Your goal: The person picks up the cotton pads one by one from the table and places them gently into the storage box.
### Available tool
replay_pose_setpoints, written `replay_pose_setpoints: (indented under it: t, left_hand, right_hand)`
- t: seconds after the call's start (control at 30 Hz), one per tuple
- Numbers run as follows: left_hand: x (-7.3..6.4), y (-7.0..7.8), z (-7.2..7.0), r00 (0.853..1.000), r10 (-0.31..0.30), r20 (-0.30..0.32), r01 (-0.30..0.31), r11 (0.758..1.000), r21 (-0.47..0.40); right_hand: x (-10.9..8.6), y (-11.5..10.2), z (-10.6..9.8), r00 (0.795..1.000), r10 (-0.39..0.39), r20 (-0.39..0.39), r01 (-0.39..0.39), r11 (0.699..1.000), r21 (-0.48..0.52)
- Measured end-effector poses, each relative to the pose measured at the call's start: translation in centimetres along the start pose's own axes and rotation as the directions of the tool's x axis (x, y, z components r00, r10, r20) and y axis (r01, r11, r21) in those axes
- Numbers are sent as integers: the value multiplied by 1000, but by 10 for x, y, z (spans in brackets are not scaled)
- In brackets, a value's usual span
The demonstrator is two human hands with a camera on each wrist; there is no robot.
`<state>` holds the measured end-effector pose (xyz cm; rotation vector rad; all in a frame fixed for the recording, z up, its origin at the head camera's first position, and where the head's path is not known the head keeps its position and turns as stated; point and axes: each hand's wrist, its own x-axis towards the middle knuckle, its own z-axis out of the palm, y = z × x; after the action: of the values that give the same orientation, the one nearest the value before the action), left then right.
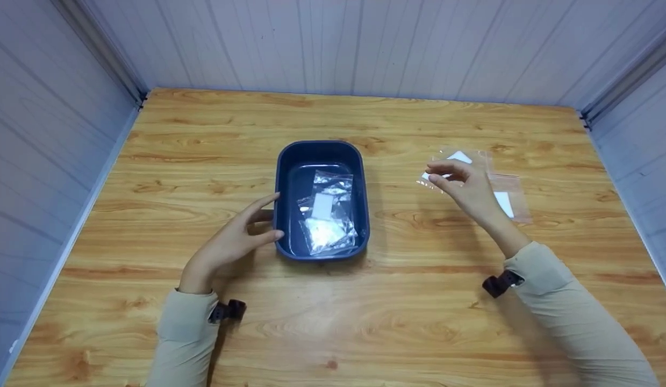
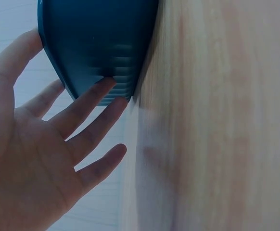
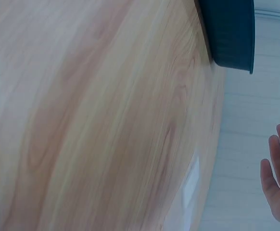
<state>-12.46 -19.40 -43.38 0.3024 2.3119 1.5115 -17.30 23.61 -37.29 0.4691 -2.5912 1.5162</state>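
Cloth sleeve (image 1: 574, 312), lower right; left hand (image 1: 233, 239) splayed against rounded tub (image 1: 299, 185), centre; right hand (image 1: 467, 188) loose, empty, over clear bags (image 1: 505, 201).

Upright on the bench (image 1: 419, 322), a dark blue, rounded rectangular tub (image 1: 319, 151) meets my left hand (image 1: 230, 244); shiny clear bags (image 1: 328, 215) overlap inside. Near my right hand (image 1: 470, 188), two flat clear bags with white patches (image 1: 506, 201) overlap.

Glare whitens a clear plastic bag (image 1: 327, 234) in my head view; my right sleeve (image 1: 574, 317) shadows the bright tabletop (image 1: 408, 322); both wrist views look dimmer, hazy.
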Motion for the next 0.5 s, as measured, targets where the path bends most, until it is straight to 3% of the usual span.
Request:
replay_pose_setpoints:
  t: [0.5]
  left_hand:
    - [-1,0,-2,999,34,9,-34,999,3]
  right_hand:
    - [-3,25,-27,996,64,61,-61,997,-50]
